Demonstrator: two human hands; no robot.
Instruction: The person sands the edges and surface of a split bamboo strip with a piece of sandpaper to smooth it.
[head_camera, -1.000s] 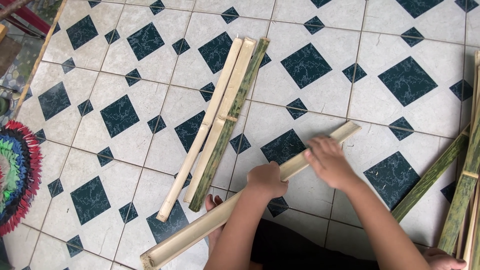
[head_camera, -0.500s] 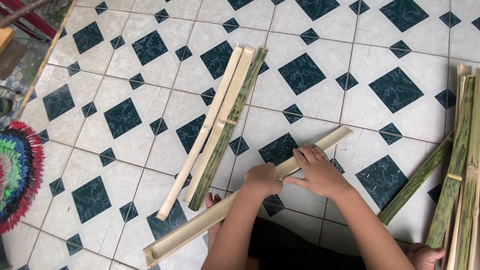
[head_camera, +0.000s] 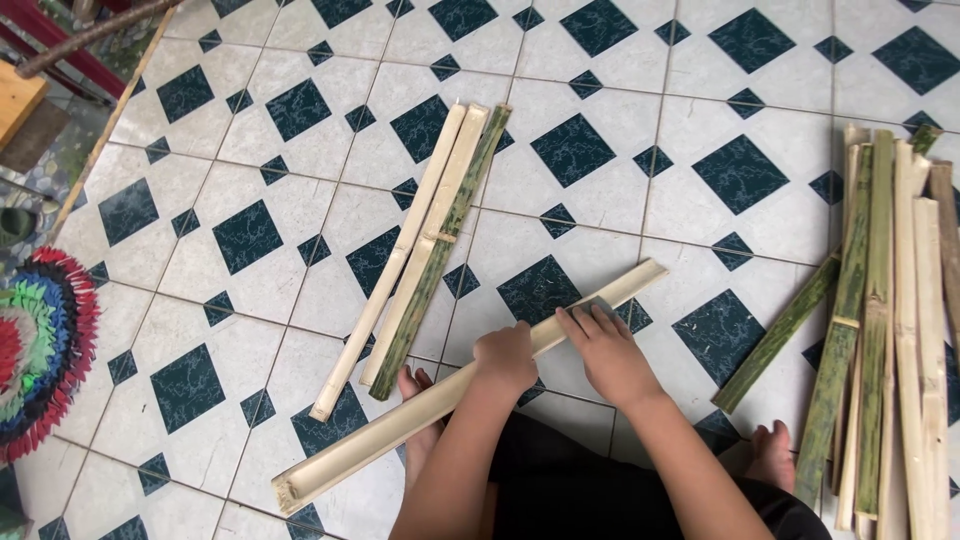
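A long pale split bamboo slat (head_camera: 400, 425) lies diagonally across the tiled floor (head_camera: 640, 150) in front of me. My left hand (head_camera: 505, 358) is closed around the slat near its middle. My right hand (head_camera: 605, 345) rests flat on the slat a little further up, pressing a small grey piece against it. A bare foot (head_camera: 418, 395) shows under the slat, and another foot (head_camera: 772, 455) is at the right.
Three split bamboo slats (head_camera: 425, 245) lie side by side on the floor beyond my hands. A pile of several green and pale slats (head_camera: 885, 320) lies at the right. A colourful round woven object (head_camera: 40, 350) sits at the left edge.
My right hand has slid down the slat towards my left hand. The view has shifted, showing more of the pile at the right.
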